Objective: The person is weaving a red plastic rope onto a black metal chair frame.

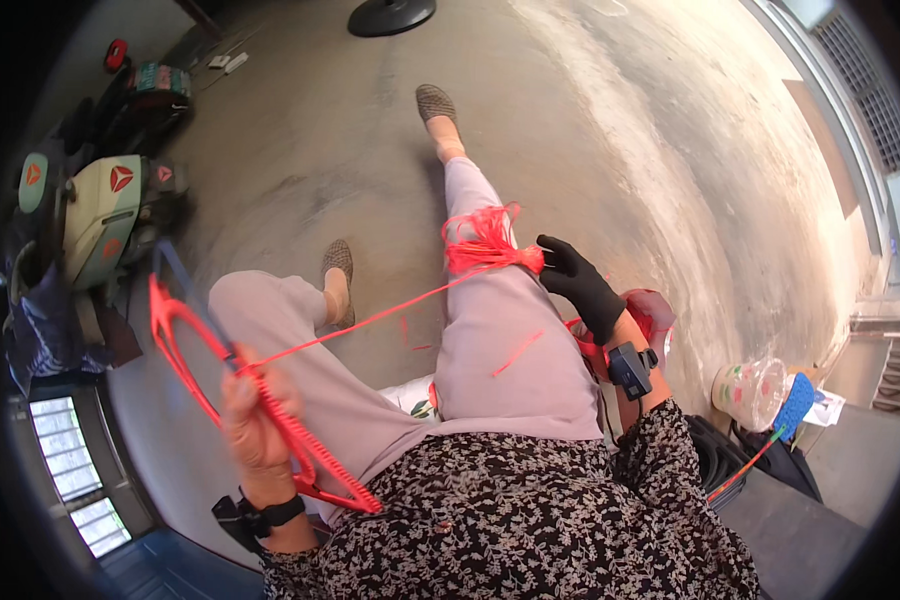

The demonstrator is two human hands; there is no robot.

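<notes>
My bare left hand point(255, 415) is closed around a long red frame point(322, 462) with a ridged, tooth-like edge, held tilted over my left thigh and partly blurred. A blue strip point(178, 270) shows at its upper end. From this hand a thin red cord point(370, 316) stretches, nearly straight, across to a bundle of red cord point(485, 243) lying on my right leg by the knee. My right hand point(582, 285), in a black glove, has its fingers closed at the bundle's right end. A short loose piece of red cord point(516, 354) rests on my right thigh.
Scooters point(100, 215) stand at the left. On the right are a clear patterned plastic container point(748, 392), a blue pad point(793, 405) and a dark bag point(715, 455). Something red point(650, 318) lies beside my right wrist. A round black base point(390, 14) stands on the floor ahead.
</notes>
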